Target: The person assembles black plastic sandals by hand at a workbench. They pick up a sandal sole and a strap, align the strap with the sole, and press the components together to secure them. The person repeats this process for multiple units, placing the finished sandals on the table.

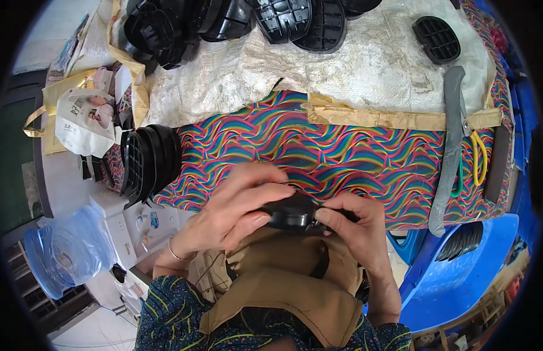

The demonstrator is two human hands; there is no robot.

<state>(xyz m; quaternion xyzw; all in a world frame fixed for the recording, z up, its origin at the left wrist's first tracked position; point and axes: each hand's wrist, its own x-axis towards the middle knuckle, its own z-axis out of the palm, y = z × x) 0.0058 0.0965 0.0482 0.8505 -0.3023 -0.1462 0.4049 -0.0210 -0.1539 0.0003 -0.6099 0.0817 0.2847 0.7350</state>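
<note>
Black piece (292,214), long axis sideways, is clamped by left hand (227,210) and right hand (359,225).

Two hands (227,207) (358,225), one handheld piece (292,213)

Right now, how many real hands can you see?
2: the left hand at the left end of the black piece, the right hand at its right end.

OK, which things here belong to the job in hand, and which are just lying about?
Likely the job:
black piece between left hand and right hand
black stack, table's left
black pieces on white sheet

Apparently lying about:
white bag
blue water bottle
grey strip
</note>
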